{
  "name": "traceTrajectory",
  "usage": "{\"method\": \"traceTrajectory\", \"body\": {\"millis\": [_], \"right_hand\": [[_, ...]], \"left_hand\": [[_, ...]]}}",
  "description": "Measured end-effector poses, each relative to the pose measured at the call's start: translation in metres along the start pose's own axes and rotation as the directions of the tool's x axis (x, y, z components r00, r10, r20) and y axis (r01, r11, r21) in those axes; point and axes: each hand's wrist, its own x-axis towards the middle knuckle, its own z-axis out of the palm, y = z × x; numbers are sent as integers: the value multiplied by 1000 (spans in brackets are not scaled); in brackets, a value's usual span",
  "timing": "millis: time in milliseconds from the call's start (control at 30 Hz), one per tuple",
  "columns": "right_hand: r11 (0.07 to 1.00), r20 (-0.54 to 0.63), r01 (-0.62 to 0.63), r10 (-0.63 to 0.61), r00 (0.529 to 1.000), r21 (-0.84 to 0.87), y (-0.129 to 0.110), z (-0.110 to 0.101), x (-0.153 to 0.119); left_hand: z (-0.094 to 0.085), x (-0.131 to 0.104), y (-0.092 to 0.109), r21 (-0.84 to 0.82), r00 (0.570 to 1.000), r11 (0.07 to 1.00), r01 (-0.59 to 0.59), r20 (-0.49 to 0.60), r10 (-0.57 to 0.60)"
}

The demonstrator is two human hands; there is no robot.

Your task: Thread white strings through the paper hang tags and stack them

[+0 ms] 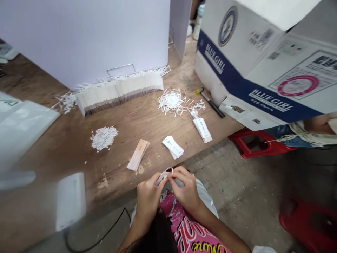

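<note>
"Wooden table [147,117], surface patchy. At its near edge, your left hand [149,191] pinches the tag [161,178]; your right hand [186,188] grips the loop [172,170]. Risk?"

"Loose pinch: you could drop the tag or let the loop slip."

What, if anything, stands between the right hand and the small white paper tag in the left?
Nothing visible: the right hand pinches a white string loop beside the white paper tag, which the left hand holds.
</note>
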Motion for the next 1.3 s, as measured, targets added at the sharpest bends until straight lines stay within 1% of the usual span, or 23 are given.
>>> {"method": "traceTrajectory", "body": {"millis": [133,200,267,300,333,400,467,533,600,667,700,733,800,867,967,1033,1133,1200,1300], "right_hand": [[996,-7,6,-7,1000,-91,6,-1,-1],[996,-31,-51,49,998,-76,9,-2,-1],[986,-88,-164,165,982,16,15,-4,2],[969,-113,-229,238,965,93,19,-6,3],[939,-119,-291,315,942,184,24,-9,5],[849,-81,-390,444,892,357,35,-19,9],[768,-7,-441,501,865,465,45,-37,13],[744,43,-460,505,862,485,52,-62,16],[761,102,-481,489,866,436,59,-92,21],[821,187,-482,444,876,307,64,-121,31],[866,224,-455,411,884,208,67,-135,39],[911,228,-405,379,897,77,69,-148,49],[939,243,-344,334,911,-1,72,-170,75],[953,265,-296,302,916,-62,73,-189,107],[960,321,-225,268,909,-165,70,-207,159],[956,339,-185,257,905,-229,69,-212,194],[940,379,-128,250,891,-318,70,-207,241],[924,409,-85,246,879,-372,71,-199,266],[893,436,-32,250,865,-448,74,-187,293]], "left_hand": [[8,6,0,82,999,996,-47,25,45],[14,10,4,121,996,989,-82,44,77],[22,13,10,148,991,981,-125,69,115],[26,15,15,152,987,977,-148,88,136],[30,18,20,149,982,974,-168,111,153],[36,24,31,110,971,975,-196,160,177],[38,30,42,14,957,977,-211,208,204],[39,37,51,-106,941,973,-207,249,228],[42,43,59,-203,927,961,-186,288,240],[48,50,67,-252,918,952,-175,307,250],[52,54,70,-263,916,946,-190,301,267],[57,58,74,-273,914,939,-208,287,286],[66,67,81,-320,911,917,-238,254,325],[74,79,88,-394,913,887,-241,217,345],[84,101,100,-470,920,850,-239,170,353],[91,117,108,-501,924,834,-231,155,348],[106,139,121,-542,944,822,-174,147,297],[117,152,130,-568,963,815,-117,136,234],[130,165,138,-597,985,800,-65,90,148]]}}
